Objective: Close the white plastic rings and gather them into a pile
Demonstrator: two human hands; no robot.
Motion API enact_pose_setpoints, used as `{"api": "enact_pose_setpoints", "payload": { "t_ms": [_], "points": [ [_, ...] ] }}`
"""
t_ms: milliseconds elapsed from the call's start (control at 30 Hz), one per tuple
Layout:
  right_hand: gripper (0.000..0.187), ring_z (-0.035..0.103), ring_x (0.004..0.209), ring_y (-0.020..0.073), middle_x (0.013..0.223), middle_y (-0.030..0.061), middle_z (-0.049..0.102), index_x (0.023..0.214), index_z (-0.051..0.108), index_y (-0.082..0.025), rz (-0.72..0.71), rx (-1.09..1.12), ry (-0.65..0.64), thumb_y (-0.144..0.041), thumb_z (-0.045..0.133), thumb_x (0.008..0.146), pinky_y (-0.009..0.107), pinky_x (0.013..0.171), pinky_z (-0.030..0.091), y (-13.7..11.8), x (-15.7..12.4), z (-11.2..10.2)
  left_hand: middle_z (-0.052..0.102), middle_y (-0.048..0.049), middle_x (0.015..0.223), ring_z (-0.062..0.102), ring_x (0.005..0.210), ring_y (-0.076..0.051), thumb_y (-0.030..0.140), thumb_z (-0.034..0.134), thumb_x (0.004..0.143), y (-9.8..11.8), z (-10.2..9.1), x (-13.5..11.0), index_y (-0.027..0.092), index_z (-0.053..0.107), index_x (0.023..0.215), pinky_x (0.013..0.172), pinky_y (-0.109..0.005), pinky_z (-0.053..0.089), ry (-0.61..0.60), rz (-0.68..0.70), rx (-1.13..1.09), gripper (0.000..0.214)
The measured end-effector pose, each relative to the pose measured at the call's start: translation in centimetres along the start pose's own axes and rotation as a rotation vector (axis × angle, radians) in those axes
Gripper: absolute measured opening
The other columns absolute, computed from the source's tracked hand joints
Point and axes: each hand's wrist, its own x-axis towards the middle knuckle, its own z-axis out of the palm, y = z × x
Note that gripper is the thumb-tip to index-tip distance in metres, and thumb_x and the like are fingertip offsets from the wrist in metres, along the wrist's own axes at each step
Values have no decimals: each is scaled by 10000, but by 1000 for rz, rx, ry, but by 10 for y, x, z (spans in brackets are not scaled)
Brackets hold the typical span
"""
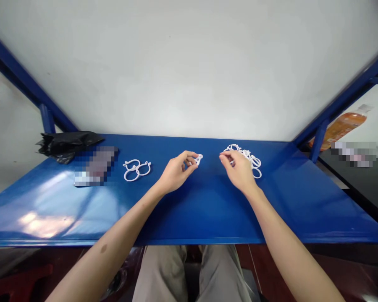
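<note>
My left hand (pixel 180 170) pinches a white plastic curtain ring (pixel 200 158) above the blue tabletop, and the fingers cover much of it. To its right, my right hand (pixel 237 165) is closed, thumb and fingertips together; whether anything is between them cannot be made out. Behind and beside that hand lies a pile of white curtain rings (pixel 255 162), partly hidden by it. Several more loose rings (pixel 132 175) with small eyelets lie in a cluster left of my left hand.
A black plastic bag (pixel 69 142) and a blurred-out flat object (pixel 97 165) lie at the table's left. The blue tabletop (pixel 198 209) meets a white wall panel (pixel 189 75) and blue frame bars. An orange drink bottle (pixel 346 128) lies tilted beyond the right bar.
</note>
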Motion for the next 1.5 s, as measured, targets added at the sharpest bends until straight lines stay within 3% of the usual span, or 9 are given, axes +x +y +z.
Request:
{"api": "enact_pose_setpoints", "payload": {
  "t_ms": [67, 167, 267, 433, 700, 1067, 1233, 1400, 1500],
  "points": [
    [250, 654, 864, 208, 995, 54, 728, 1035, 693, -238, -18, 147, -169, -418, 524, 998, 363, 792, 515, -15, -6, 11, 658, -18, 908, 634, 774, -145, 335, 640, 906, 5, 4, -1, 213, 582, 1150, 722, -292, 508, -34, -66, -271, 279],
    [223, 662, 874, 197, 976, 40, 728, 1029, 682, -238, -1, 226, -292, -415, 552, 988, 345, 773, 515, -31, -13, 24, 635, -11, 883, 651, 764, -141, 365, 676, 890, 5, 4, -1, 194, 558, 1156, 784, -326, 536, -82, -129, -545, 338],
    [184, 666, 864, 188, 958, 34, 728, 1019, 678, -234, 26, 282, -319, -383, 581, 969, 329, 751, 517, -36, -16, 28, 641, -11, 874, 671, 770, -150, 338, 665, 895, 3, 3, -1, 187, 556, 1164, 809, -352, 544, -96, -170, -639, 327],
    [148, 691, 803, 175, 919, 23, 747, 995, 670, -230, 74, 419, -228, -354, 607, 947, 314, 735, 538, -35, -16, 27, 639, -6, 855, 669, 759, -149, 241, 634, 866, 0, 6, -1, 180, 585, 1111, 795, -364, 577, -135, -219, -648, 257],
    [225, 718, 691, 179, 811, 10, 743, 1036, 624, -237, 121, 490, -214, -429, 512, 1006, 300, 674, 560, -39, -24, 30, 653, 24, 785, 681, 684, -140, 359, 509, 966, 0, 16, -4, 212, 566, 1101, 726, -315, 581, -59, -160, -223, 208],
    [158, 692, 691, 174, 780, 16, 721, 955, 644, -223, -119, 280, -152, -290, 515, 1017, 273, 672, 524, -39, -29, 29, 656, 28, 815, 615, 658, -98, 263, 393, 1024, 7, 20, -16, 223, 522, 996, 671, -231, 479, -63, 70, 76, 137],
    [214, 693, 765, 194, 857, 62, 728, 966, 654, -209, -274, 87, -124, -272, 463, 1040, 295, 699, 534, -36, -31, 34, 681, 7, 850, 650, 756, -132, 245, 381, 1029, 6, 20, -17, 225, 525, 1002, 718, -257, 485, -84, 110, 185, 148],
    [242, 701, 902, 231, 991, 93, 744, 1081, 664, -209, -260, -22, -28, -275, 434, 1046, 358, 791, 564, -32, -20, 33, 712, -53, 1046, 657, 956, -200, 293, 425, 1028, 3, 16, -9, 226, 566, 1230, 850, -345, 528, -54, 132, 352, 256],
    [237, 689, 981, 239, 1059, 91, 731, 1095, 679, -218, -191, -35, 79, -264, 457, 1025, 386, 869, 558, -15, -9, 20, 684, -87, 1190, 603, 1079, -238, 178, 391, 1002, -7, 11, -5, 208, 577, 1325, 992, -438, 501, -47, 197, 536, 374]
  ]
}}
